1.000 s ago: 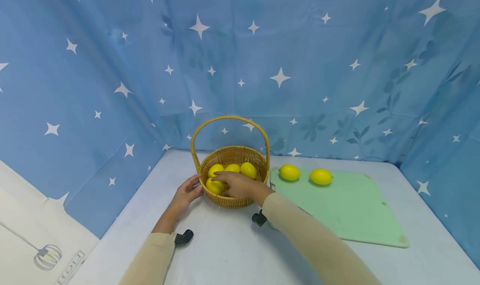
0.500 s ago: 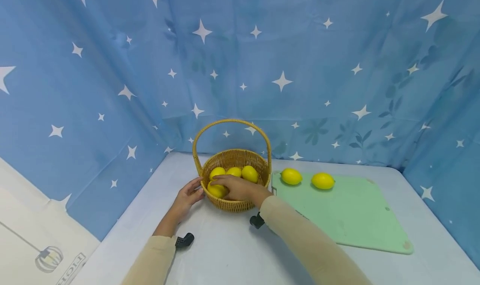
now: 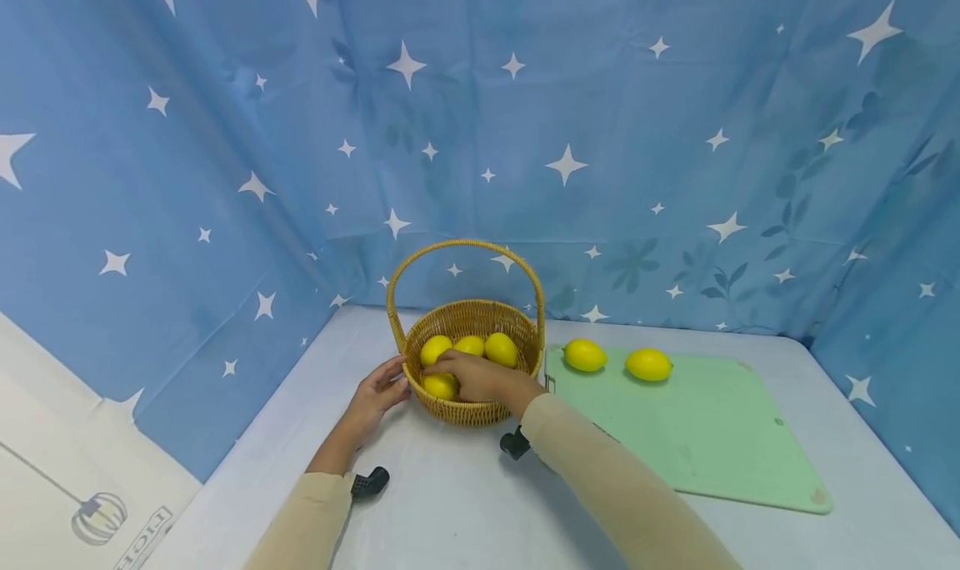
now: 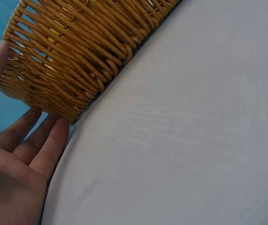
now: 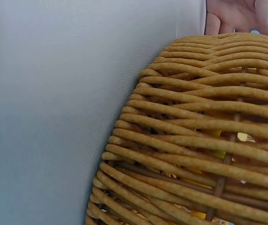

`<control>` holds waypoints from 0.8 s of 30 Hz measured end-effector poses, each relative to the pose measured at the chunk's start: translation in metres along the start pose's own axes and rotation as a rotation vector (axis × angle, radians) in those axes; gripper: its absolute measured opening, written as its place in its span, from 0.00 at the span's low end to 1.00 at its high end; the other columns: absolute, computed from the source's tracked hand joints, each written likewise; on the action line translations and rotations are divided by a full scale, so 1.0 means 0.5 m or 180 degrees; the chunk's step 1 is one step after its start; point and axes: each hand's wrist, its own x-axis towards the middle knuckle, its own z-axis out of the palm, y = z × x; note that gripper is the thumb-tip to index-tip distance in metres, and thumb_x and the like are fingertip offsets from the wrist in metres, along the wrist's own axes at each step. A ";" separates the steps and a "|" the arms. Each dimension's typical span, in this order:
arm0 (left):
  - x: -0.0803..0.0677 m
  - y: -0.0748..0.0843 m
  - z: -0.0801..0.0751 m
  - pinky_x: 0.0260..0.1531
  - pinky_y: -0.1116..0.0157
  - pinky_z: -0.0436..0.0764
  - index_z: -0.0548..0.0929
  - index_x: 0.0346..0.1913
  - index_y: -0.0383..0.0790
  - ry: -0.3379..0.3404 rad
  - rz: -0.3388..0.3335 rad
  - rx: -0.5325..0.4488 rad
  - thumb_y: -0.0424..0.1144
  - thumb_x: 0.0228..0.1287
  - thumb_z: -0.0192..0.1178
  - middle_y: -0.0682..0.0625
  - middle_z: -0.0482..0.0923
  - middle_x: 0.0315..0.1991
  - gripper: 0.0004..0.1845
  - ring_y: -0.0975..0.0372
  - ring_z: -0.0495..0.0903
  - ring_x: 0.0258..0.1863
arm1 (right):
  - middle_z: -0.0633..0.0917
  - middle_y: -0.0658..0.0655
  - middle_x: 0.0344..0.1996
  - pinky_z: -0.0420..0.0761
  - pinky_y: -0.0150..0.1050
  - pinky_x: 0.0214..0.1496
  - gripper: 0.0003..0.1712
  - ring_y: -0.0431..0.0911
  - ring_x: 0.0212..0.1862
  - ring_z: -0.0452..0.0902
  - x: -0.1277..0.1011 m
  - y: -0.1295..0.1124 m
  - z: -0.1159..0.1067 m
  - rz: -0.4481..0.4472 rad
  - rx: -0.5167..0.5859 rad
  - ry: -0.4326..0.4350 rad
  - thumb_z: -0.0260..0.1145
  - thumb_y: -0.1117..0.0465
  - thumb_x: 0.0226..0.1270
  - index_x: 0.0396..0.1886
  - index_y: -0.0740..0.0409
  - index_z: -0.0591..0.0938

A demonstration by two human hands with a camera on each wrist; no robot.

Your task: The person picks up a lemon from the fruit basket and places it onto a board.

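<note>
Here, a lemon (image 3: 440,384) in the wicker basket (image 3: 468,407) is clasped by the right hand (image 3: 480,377); the left hand (image 3: 372,398), fingers straight, steadies the wall, best kept firm for a clean lift.

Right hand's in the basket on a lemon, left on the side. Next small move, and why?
Probably lift the front lemon straight up and out. The right hand reaches over the near rim of the basket and rests on that lemon, the left hand steadies the basket's side, and two lemons already lie on the green mat.

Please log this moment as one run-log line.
left hand: steadies wicker basket | right hand: on lemon inside | two lemons on green mat
</note>
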 end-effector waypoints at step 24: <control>-0.008 0.030 0.004 0.62 0.46 0.69 0.61 0.73 0.34 -0.0101 -0.0106 -0.0144 0.33 0.72 0.56 0.33 0.57 0.71 0.30 0.49 0.68 0.63 | 0.74 0.40 0.63 0.63 0.42 0.71 0.44 0.42 0.68 0.63 -0.016 -0.006 -0.023 0.0076 0.0020 -0.0248 0.50 0.83 0.57 0.67 0.41 0.75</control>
